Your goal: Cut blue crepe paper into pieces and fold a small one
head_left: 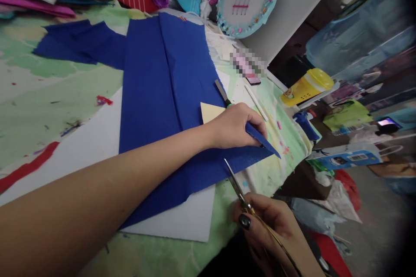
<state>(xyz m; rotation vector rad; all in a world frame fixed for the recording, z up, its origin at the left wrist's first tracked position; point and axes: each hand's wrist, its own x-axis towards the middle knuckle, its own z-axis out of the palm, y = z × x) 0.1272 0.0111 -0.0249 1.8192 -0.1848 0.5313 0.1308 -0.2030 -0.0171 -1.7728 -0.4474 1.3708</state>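
Note:
A large sheet of dark blue crepe paper [146, 78] lies over a white board [191, 220] on the table. My left hand [240, 125] reaches across the sheet, its fingers closed on a folded edge at the right corner. Gold-handled scissors [238, 188] are in my right hand [273, 225] below that edge. Their blades look nearly closed, with the tip beside the paper's lower border. Partly hidden by my left hand are a cream paper piece [211, 112] and a grey-tipped tool with a dark handle [222, 93].
Decorated round instrument-like crafts [248, 0] stand at the back. A blurred-out phone [248, 65] and a white stick [256, 103] lie right of the paper. Beyond the table edge are a yellow cup [307, 86] and bags [344, 156]. A red strip [29, 166] lies at left.

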